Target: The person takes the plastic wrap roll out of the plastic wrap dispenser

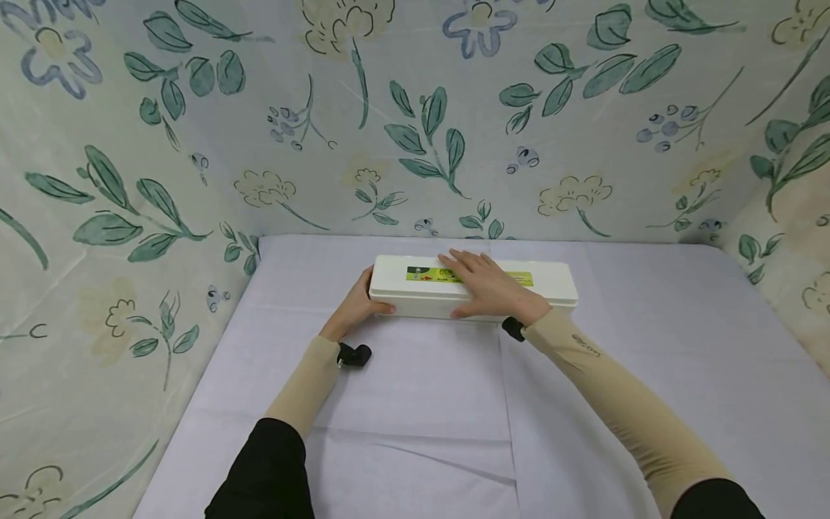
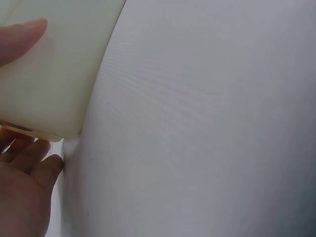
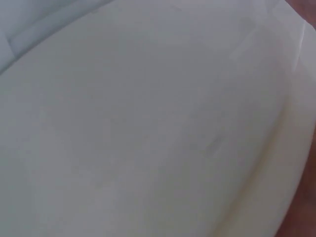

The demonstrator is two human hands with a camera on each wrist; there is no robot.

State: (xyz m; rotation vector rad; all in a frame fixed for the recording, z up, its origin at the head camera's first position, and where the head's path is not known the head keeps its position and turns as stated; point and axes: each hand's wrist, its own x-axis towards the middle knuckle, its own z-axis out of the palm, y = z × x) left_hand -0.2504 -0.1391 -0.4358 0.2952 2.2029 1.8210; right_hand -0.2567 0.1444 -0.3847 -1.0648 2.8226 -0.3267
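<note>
A long white plastic box (image 1: pixel 415 305) with a lid lies crosswise near the far side of the table. On its lid is a yellow-green label (image 1: pixel 519 278), partly covered by my right hand. My left hand (image 1: pixel 358 306) grips the box's left end, thumb on the front wall and fingers round the end. In the left wrist view that thumb (image 2: pixel 22 39) lies against the pale wall, with the fingers below at the lid's edge. My right hand (image 1: pixel 489 287) rests across the lid, fingers extended toward the back edge and thumb at the front. The right wrist view shows mostly blurred white box surface (image 3: pixel 123 123).
A creased white cloth (image 1: pixel 415 411) covers the table. Behind and at both sides hangs a curtain (image 1: pixel 454 194) printed with leaves and flowers, close beyond the box. A small black camera (image 1: pixel 354 355) is strapped to my left wrist.
</note>
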